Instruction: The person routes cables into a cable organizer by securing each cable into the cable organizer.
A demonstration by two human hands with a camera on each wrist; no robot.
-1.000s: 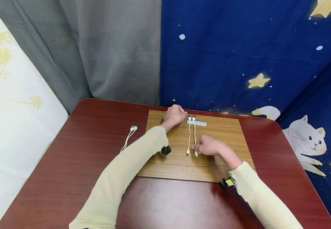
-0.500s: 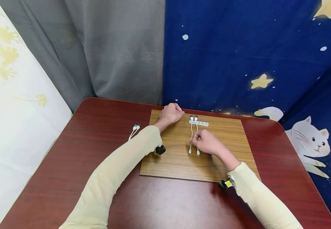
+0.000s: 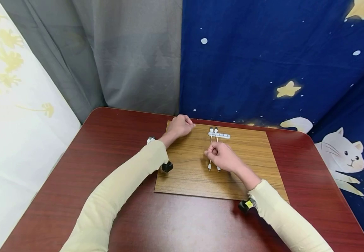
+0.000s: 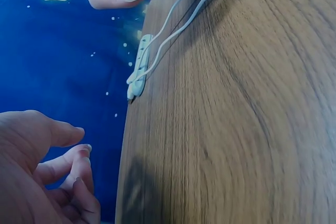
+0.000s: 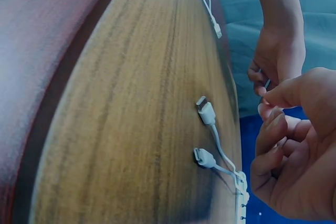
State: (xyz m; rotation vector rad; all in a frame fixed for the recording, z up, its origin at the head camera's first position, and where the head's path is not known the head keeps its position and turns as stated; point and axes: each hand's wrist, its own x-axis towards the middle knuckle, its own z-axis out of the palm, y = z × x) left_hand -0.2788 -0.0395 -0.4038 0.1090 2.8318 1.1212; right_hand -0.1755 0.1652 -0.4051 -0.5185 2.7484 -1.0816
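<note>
My left hand (image 3: 181, 126) hovers over the back left of the wood-grain board (image 3: 185, 182), its fingers loosely curled round nothing. My right hand (image 3: 225, 156) hangs above two short white charging cables, fingers bent and thumb near the fingertips, holding nothing. Both cables pass side by side through a pale cable clip strip (image 3: 223, 135) at the board's back edge. Their black-tipped plugs (image 3: 213, 130) stick out behind the strip. In the right wrist view the front connectors, one upper (image 5: 206, 111) and one lower (image 5: 203, 157), lie apart. My right hand hides the cables' middles in the head view.
Left of the board, another pair of white cable plugs (image 3: 151, 140) lies on the dark red table (image 3: 112, 122), its wires mostly hidden by my left sleeve (image 3: 131, 175). Grey (image 3: 138, 63) and blue (image 3: 232, 70) curtains hang behind the table.
My left hand has moved left, away from the clip strip, and its sleeve covers more of the loose cables. My right hand has come off the cable's front end, moving up and slightly left.
</note>
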